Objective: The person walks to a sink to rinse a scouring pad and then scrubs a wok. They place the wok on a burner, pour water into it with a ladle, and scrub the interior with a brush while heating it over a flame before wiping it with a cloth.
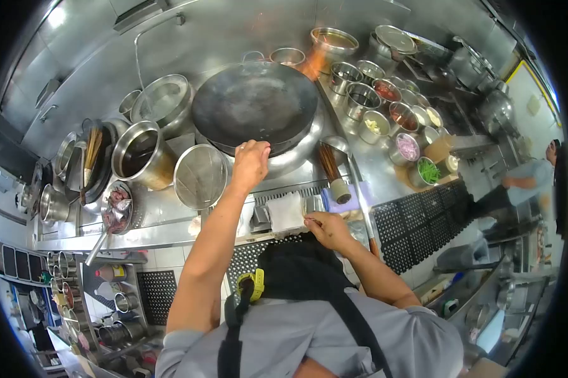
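A large dark wok (255,104) sits on the range, holding no food that I can see. At its near rim is my left hand (252,165), fingers curled closed over the edge; the part it grips is hidden under the fingers. My right hand (330,230) is lower, by the counter's front edge, thumb and fingers pinched together. What that pinch holds, if anything, is too small to name. Just left of it lies a folded white cloth (286,211). A bamboo wok brush (334,173) rests near the wok's right side.
Left of the wok are a round mesh strainer (200,176), a deep metal pot (142,154) and a perforated ladle (117,208) with meat pieces. Several ingredient tins, including chopped green onion (427,171), stand to the right. A person (529,179) is at far right.
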The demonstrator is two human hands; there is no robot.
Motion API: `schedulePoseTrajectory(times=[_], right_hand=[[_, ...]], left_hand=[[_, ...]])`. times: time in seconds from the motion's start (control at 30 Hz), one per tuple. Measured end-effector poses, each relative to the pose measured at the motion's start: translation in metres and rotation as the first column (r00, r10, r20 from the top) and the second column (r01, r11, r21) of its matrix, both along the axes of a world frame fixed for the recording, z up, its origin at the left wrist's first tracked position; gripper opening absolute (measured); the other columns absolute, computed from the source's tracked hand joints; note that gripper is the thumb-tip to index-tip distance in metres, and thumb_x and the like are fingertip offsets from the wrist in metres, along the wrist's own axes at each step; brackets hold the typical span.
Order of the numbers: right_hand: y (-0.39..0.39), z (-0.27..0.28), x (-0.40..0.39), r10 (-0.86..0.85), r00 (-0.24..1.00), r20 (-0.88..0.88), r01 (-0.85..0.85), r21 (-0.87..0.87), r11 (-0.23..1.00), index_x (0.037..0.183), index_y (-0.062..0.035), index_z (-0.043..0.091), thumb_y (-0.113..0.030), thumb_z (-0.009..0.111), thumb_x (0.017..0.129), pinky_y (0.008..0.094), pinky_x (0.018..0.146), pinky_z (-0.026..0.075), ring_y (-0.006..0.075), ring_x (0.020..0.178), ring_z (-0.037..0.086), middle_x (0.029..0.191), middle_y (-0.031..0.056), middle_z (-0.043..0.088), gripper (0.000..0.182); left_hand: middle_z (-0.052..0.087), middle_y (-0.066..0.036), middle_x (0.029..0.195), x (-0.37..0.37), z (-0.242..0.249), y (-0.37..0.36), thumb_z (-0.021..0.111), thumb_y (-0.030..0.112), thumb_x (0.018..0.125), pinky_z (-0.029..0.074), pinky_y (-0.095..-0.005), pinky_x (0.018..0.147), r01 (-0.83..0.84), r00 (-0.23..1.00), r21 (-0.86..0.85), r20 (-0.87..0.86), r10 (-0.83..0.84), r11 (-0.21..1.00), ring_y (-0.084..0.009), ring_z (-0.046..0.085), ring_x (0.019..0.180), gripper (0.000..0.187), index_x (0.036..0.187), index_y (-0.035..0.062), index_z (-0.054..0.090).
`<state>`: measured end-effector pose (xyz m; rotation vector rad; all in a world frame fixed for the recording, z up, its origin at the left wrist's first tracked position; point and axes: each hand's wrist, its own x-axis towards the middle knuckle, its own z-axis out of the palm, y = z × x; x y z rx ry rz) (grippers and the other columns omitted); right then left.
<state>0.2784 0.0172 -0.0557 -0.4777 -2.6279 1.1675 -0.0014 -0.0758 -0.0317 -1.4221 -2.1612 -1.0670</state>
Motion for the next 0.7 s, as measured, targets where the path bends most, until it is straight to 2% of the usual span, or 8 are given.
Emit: schedulePoseTrajectory(times=[0.23, 0.43, 0.53, 0.63, 0.7], right_hand=[[-0.003, -0.003, -0.014, 0.012, 1.0, 0.013, -0.011, -0.09, 0.996, 0.101, -0.007, 0.071, -0.024, 0.063, 0.091, 0.0421, 0.07, 0.053, 0.036, 0.079, 0.067, 0.088, 0.0177, 0.07, 0.021], [0.011, -0.01, -0.017, 0.005, 0.999, -0.036, -0.006, -0.027, 1.0, 0.101, -0.0062, 0.071, -0.025, 0.064, 0.091, 0.041, 0.068, 0.052, 0.0353, 0.076, 0.067, 0.085, 0.0177, 0.069, 0.022], [0.018, 0.014, -0.017, -0.025, 0.999, -0.022, 0.024, -0.03, 0.999, 0.1, -0.0054, 0.071, -0.025, 0.064, 0.091, 0.0407, 0.067, 0.051, 0.0353, 0.074, 0.066, 0.083, 0.0172, 0.069, 0.022], [0.028, 0.004, -0.011, -0.091, 0.993, -0.073, 0.09, -0.013, 0.996, 0.1, -0.0052, 0.071, -0.023, 0.065, 0.091, 0.0402, 0.066, 0.051, 0.0345, 0.073, 0.066, 0.082, 0.0165, 0.069, 0.021], [0.032, 0.002, -0.005, -0.11, 0.991, -0.071, 0.111, 0.003, 0.994, 0.099, -0.0037, 0.071, -0.021, 0.067, 0.091, 0.0368, 0.063, 0.05, 0.029, 0.069, 0.065, 0.078, 0.0158, 0.068, 0.02]], left_hand=[[0.066, -0.015, 0.09, 0.008, 0.002, -0.001, 0.062, 0.013, 0.089, 0.045, -0.0462, 0.082, -0.061, 0.997, 0.022, -0.042, 0.062, 0.998, -0.0364, 0.061, 0.086, 0.015, 0.099, 0.0054, 0.07], [0.064, -0.015, 0.087, 0.001, -0.016, 0.0, 0.062, 0.013, 0.089, 0.045, -0.046, 0.082, -0.029, 0.999, 0.045, -0.042, 0.031, 0.999, -0.0359, 0.06, 0.086, 0.014, 0.097, 0.0048, 0.07], [0.063, -0.015, 0.085, -0.008, -0.024, 0.006, 0.063, 0.012, 0.088, 0.044, -0.0468, 0.084, -0.05, 0.999, 0.022, -0.006, 0.05, 0.999, -0.0354, 0.059, 0.086, 0.014, 0.096, 0.0048, 0.071], [0.064, -0.015, 0.084, -0.004, -0.024, 0.01, 0.063, 0.012, 0.087, 0.044, -0.0467, 0.085, -0.076, 0.997, 0.058, -0.028, 0.078, 0.995, -0.0354, 0.06, 0.086, 0.013, 0.095, 0.0041, 0.071], [0.065, -0.015, 0.085, -0.001, -0.024, 0.009, 0.063, 0.01, 0.087, 0.045, -0.0462, 0.084, -0.094, 0.995, 0.051, -0.021, 0.096, 0.994, -0.0355, 0.061, 0.084, 0.012, 0.094, 0.003, 0.07]])
